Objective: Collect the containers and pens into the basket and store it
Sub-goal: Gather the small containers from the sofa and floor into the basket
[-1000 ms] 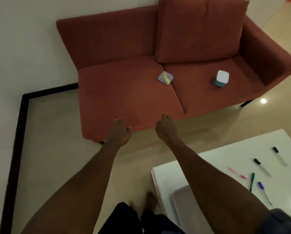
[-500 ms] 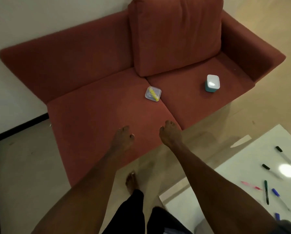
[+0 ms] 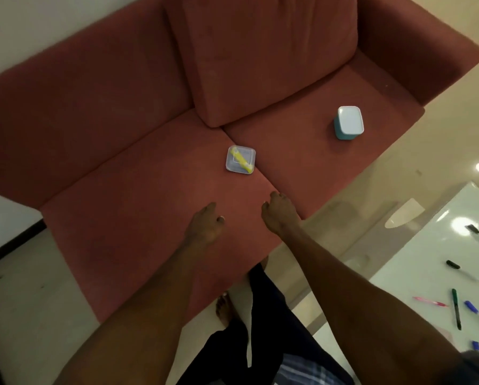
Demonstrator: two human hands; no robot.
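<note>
Your hands have closed in on the sofa (image 3: 121, 190), left hand (image 3: 205, 226) and right hand (image 3: 280, 215) loosely curled and empty, the clear container (image 3: 240, 159) just beyond your fingertips, teal container (image 3: 348, 123) farther right.

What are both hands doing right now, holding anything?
Left hand: empty, fingers loosely curled, open.
Right hand: empty, fingers loosely curled, open.

bare seat cushion (image 3: 138, 218) before clear container (image 3: 240, 159), nothing between
</note>
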